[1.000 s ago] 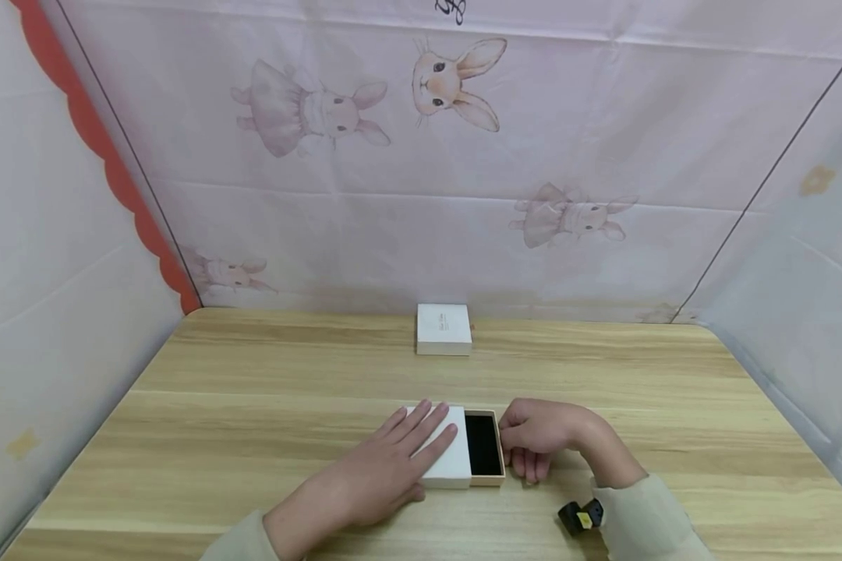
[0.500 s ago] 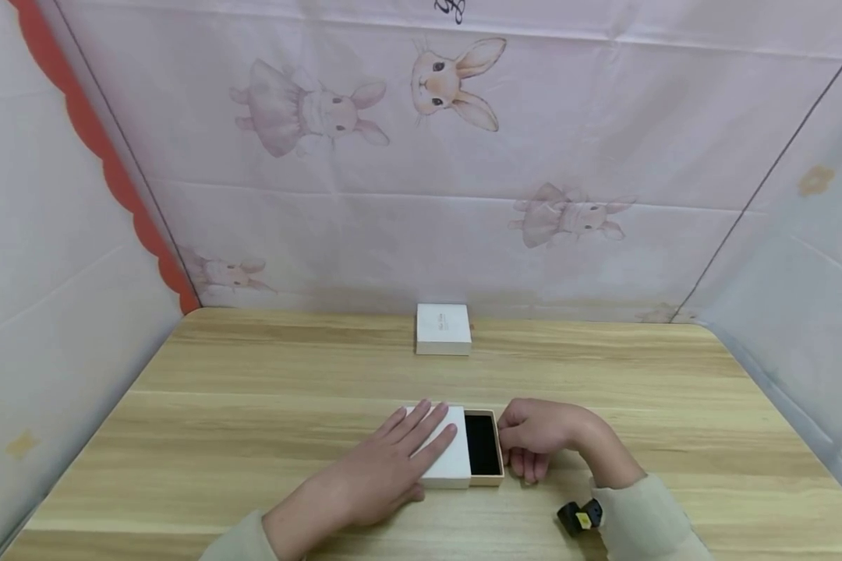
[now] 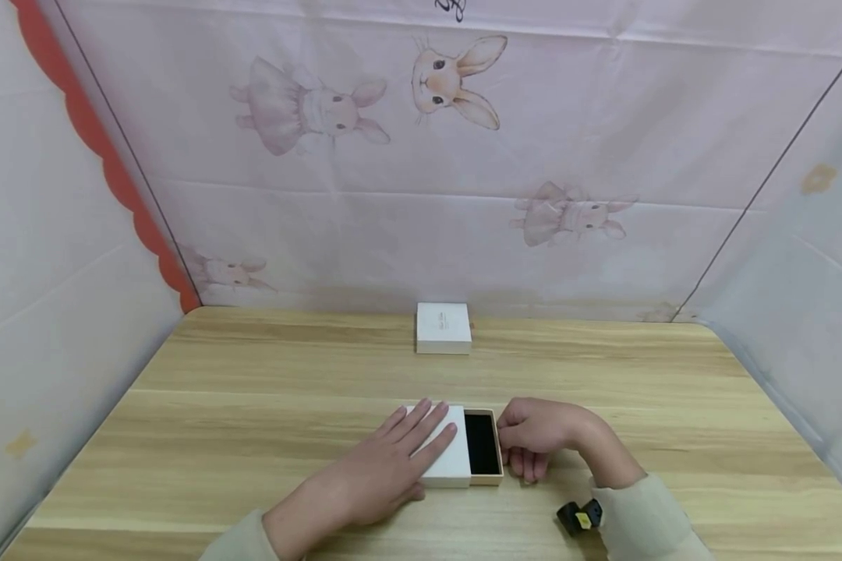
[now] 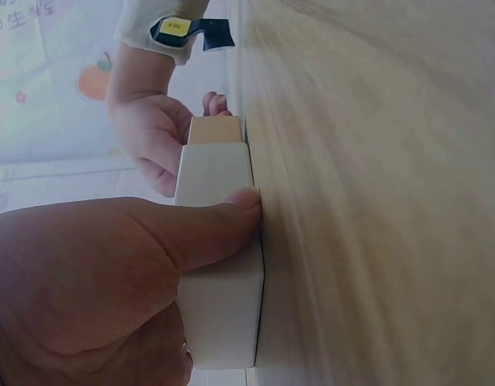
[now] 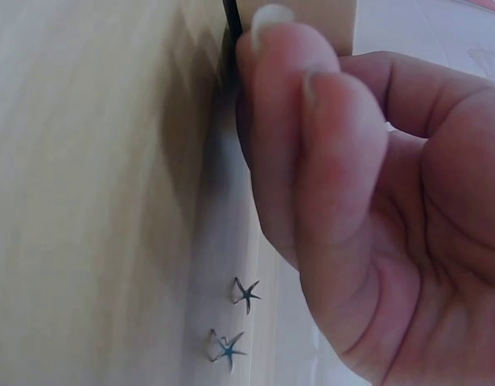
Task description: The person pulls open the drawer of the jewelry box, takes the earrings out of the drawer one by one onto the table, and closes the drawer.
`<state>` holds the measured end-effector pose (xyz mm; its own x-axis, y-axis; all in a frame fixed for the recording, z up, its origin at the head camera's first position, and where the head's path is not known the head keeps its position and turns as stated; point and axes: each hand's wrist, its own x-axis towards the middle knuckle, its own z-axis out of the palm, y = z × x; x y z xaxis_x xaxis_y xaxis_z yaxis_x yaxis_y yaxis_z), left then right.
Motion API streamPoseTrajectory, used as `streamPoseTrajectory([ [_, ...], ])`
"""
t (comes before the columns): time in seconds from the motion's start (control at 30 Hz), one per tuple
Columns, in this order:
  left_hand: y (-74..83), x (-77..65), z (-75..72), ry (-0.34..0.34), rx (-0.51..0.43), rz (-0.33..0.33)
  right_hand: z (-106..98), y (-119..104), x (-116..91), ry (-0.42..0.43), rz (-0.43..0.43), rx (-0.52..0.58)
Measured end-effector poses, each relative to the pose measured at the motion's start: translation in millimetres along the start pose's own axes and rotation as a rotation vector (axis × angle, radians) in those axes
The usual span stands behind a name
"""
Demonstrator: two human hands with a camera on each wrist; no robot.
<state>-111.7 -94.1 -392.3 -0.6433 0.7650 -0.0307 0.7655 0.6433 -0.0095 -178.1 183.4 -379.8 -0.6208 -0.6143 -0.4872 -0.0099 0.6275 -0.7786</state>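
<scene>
A white sliding box (image 3: 452,460) lies on the table, its tan drawer (image 3: 486,480) part-way out to the right and showing a black lining (image 3: 484,444). My left hand (image 3: 382,467) holds the box's white sleeve, fingers spread over the top. In the left wrist view its thumb (image 4: 223,229) presses along the near side. My right hand (image 3: 543,432) has curled fingers with the thumb and forefinger at the drawer's outer end; their exact hold is hidden. Beneath that hand, in the right wrist view, lie two small silver starfish-shaped earrings (image 5: 228,351).
A second white box (image 3: 443,327), closed and printed with small lettering, stands at the back of the wooden table (image 3: 288,374). Behind it rises a cloth backdrop (image 3: 393,195) with rabbits. A black wrist camera (image 3: 580,517) sits by the right sleeve.
The drawer has slid very slightly left into the sleeve, the right hand staying against its end. The left hand has kept its place on the box.
</scene>
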Motion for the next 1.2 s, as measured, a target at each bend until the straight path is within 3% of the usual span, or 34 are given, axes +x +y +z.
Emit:
streamPoseTrajectory([
  [0.43, -0.9, 0.6, 2.9, 0.015, 0.015, 0.009, 0.5, -1.1, -0.6, 0.003, 0.003, 0.003],
  [0.9, 1.3, 0.3, -2.0, -0.018, 0.0, -0.011, 1.3, -0.4, 0.6, 0.005, -0.003, -0.004],
  [1.2, 0.0, 0.0, 0.3, 0.005, -0.01, 0.0, 1.9, -0.2, 1.4, 0.01, -0.011, -0.005],
])
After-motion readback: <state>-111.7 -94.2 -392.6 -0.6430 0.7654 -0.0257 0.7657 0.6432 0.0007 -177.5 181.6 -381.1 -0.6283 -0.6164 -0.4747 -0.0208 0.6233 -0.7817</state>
